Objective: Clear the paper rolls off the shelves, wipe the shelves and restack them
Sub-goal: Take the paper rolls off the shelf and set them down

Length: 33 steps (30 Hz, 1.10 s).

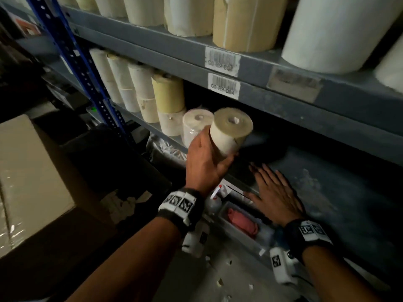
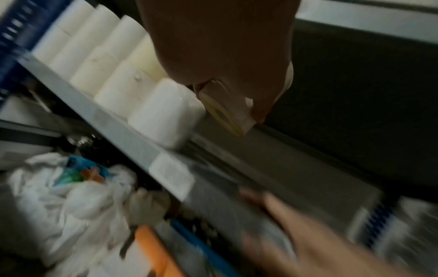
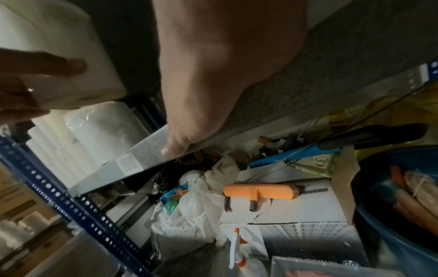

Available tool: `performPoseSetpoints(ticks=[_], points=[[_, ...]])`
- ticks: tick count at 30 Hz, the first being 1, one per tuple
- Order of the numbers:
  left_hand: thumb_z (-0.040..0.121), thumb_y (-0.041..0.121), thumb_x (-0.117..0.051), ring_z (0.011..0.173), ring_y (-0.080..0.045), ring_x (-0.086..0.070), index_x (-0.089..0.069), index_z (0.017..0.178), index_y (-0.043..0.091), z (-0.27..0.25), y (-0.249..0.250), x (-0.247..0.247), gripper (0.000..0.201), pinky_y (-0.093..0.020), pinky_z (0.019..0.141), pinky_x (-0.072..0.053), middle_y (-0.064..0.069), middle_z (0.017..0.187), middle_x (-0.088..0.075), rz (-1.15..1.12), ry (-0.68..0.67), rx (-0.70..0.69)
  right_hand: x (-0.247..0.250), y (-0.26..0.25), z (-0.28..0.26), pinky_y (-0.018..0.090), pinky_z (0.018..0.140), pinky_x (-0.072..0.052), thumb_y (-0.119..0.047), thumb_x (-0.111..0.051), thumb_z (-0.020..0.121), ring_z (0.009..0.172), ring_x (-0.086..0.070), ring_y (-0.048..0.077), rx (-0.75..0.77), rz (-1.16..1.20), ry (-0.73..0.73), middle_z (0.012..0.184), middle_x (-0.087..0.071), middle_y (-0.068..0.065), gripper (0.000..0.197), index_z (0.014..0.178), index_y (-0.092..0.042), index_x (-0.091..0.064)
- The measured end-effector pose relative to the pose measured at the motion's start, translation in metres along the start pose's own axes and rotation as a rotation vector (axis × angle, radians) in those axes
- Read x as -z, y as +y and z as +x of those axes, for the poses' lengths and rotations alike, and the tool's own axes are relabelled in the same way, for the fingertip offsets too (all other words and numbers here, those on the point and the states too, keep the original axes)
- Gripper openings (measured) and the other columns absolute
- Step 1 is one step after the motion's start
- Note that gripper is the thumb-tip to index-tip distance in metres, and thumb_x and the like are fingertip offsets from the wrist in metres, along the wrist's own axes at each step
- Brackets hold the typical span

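Fingers of the left hand wrap around the side of a cream paper roll, thumb underneath, holding it tilted in the air just above the front edge of the middle shelf. The grip around the barrel lets the roll be stood on its end, which fits restacking rather than clearing, though that is a judgement.

Starting at the left end of this shelf, beside the blue perforated upright, a row of white and yellowish rolls stands stacked two high, packed side by side along the front edge. The row ends in a single white roll, wrapped in clear film, just left of the held roll. The next open spot is right beside it, probably where the held roll is headed.

Further right, the shelf surface is bare, grey and smudged. The right hand lies flat on it near the front edge, fingers straight and spread, holding nothing; the right wrist view shows its thumb hooked over the shelf lip. It seems to brace the body during the reach.

Above, the upper shelf carries larger rolls along its front edge, with barcode labels stuck to the lip. Below the middle shelf sit a spray bottle, a white plastic bag and an orange-handled brush.
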<state>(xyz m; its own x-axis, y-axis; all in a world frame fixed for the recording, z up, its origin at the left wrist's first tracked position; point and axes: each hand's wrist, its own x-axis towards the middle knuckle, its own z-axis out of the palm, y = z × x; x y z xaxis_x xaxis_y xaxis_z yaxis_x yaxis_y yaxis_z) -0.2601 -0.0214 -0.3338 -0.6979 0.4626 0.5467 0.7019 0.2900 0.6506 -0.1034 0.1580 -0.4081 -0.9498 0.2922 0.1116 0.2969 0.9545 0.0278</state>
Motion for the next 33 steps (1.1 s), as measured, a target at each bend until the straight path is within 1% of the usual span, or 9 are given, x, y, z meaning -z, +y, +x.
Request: performPoseSetpoints(ticks=[4,9,12,16,21,24,28,31,33], points=[[0.085,0.050,-0.081,0.121,-0.027,-0.061,-0.044,0.150,0.007,-0.042,0.006,-0.036,0.086,-0.044,0.099,-0.051,-0.009,0.134,-0.061,-0.008,-0.144,-0.001,0.005,0.002,-0.003,0.044,0.104,-0.046,-0.078,-0.047,0.088,0.120,-0.055,0.032,-0.085,0.084,0.052,0.127,-0.060,0.014,0.078,0.128,-0.012,-0.050],[0.085,0.051,-0.082,0.115,-0.027,-0.064,-0.044,0.147,0.011,-0.040,-0.001,-0.068,0.083,-0.042,0.092,-0.053,-0.007,0.132,-0.063,-0.088,-0.176,0.137,0.009,0.000,-0.003,0.048,0.109,-0.047,-0.087,-0.054,0.073,0.142,-0.043,0.034,-0.194,0.261,0.028,0.158,-0.036,0.017,0.122,0.159,-0.012,-0.011],[0.081,0.047,-0.086,0.111,-0.036,-0.067,-0.043,0.144,0.013,-0.028,-0.003,-0.064,0.083,-0.045,0.087,-0.056,-0.013,0.125,-0.069,-0.044,-0.332,0.230,0.020,-0.003,-0.005,0.052,0.110,-0.047,-0.096,-0.057,0.066,0.147,-0.040,0.035,-0.253,0.358,0.008,0.166,-0.027,0.016,0.135,0.161,-0.021,0.003],[0.092,0.040,-0.068,0.107,-0.038,-0.069,-0.054,0.134,0.018,-0.006,-0.003,-0.019,0.050,-0.047,0.085,-0.058,-0.013,0.118,-0.072,0.181,-0.471,0.096,0.032,-0.005,-0.008,0.054,0.120,-0.037,-0.098,-0.064,0.057,0.158,-0.020,0.027,-0.281,0.587,0.072,0.174,-0.004,0.003,0.145,0.162,-0.038,0.017],[0.087,0.036,-0.069,0.118,-0.033,-0.054,-0.059,0.134,0.018,0.037,-0.011,0.034,0.050,-0.049,0.090,-0.052,-0.009,0.131,-0.059,0.511,-0.253,-0.189,0.044,-0.016,-0.005,0.052,0.121,-0.035,-0.079,-0.079,0.066,0.152,-0.031,0.025,-0.234,0.688,0.333,0.167,-0.025,0.009,0.132,0.166,-0.026,-0.010],[0.094,0.051,-0.058,0.143,-0.040,-0.036,-0.043,0.151,0.024,0.072,-0.033,0.035,0.065,-0.054,0.113,-0.038,-0.012,0.157,-0.040,0.654,-0.337,-0.113,0.067,-0.039,0.021,0.042,0.122,-0.032,-0.067,-0.081,0.074,0.151,-0.033,0.027,-0.167,0.569,0.474,0.169,-0.023,0.005,0.112,0.162,-0.021,-0.029],[0.101,0.054,-0.043,0.153,-0.050,-0.012,-0.016,0.165,0.032,0.087,-0.064,0.021,0.073,-0.064,0.120,-0.027,-0.014,0.170,-0.016,0.642,-0.528,-0.065,0.089,-0.059,0.067,0.053,0.112,-0.039,-0.082,-0.063,0.076,0.140,-0.037,0.035,-0.213,0.320,0.297,0.167,-0.025,0.002,0.100,0.159,-0.033,-0.035],[0.095,0.043,-0.061,0.134,-0.048,-0.031,-0.040,0.152,0.020,0.088,-0.061,0.015,0.065,-0.065,0.104,-0.047,-0.018,0.152,-0.038,0.598,-0.431,-0.160,0.090,-0.062,0.082,0.052,0.099,-0.049,-0.073,-0.064,0.083,0.137,-0.035,0.032,-0.252,0.262,0.069,0.156,-0.035,-0.002,0.083,0.154,-0.037,-0.038],[0.093,0.052,-0.048,0.130,-0.050,-0.037,-0.040,0.147,0.025,0.090,-0.058,0.017,0.060,-0.059,0.098,-0.052,-0.017,0.149,-0.040,0.608,-0.422,-0.096,0.090,-0.063,0.083,0.049,0.090,-0.051,-0.064,-0.066,0.088,0.133,-0.035,0.031,-0.255,0.229,0.046,0.147,-0.039,-0.002,0.069,0.147,-0.037,-0.042]])
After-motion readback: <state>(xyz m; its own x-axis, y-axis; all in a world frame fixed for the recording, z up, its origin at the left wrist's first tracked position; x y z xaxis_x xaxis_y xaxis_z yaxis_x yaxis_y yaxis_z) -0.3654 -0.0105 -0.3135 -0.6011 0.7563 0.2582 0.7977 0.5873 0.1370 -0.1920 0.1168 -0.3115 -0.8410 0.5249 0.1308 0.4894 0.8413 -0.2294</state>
